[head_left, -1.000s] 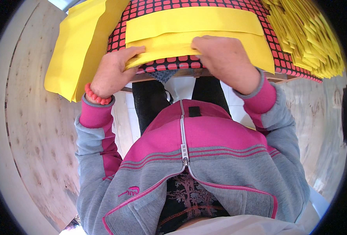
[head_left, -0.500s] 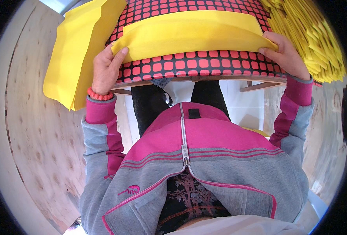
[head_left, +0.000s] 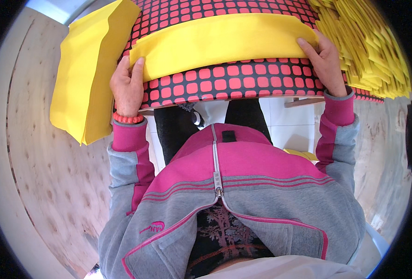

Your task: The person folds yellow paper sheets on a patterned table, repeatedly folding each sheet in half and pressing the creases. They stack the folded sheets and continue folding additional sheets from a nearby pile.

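A long, folded yellow sheet of cloth-like material (head_left: 224, 39) lies across the red-and-black checked table cover (head_left: 243, 76). My left hand (head_left: 127, 86), a red bead bracelet (head_left: 128, 118) at its wrist, pinches the sheet's left end between thumb and fingers. Its right end is gripped by my right hand (head_left: 326, 60), thumb on top and fingers around the far corner. Between my hands the strip is spread smooth, its layers almost flush along the far edge.
Left of the table cover stands a stack of larger yellow sheets (head_left: 87, 69). A thick pile of folded yellow pieces (head_left: 364, 51) rests at the far right. Below the table, a yellow piece (head_left: 301, 154) shows on the white tiled floor (head_left: 285, 116).
The near layer has been folded away from me, covering the layer behind it. My right hand has shifted left and slightly farther away; my left hand has come slightly nearer.
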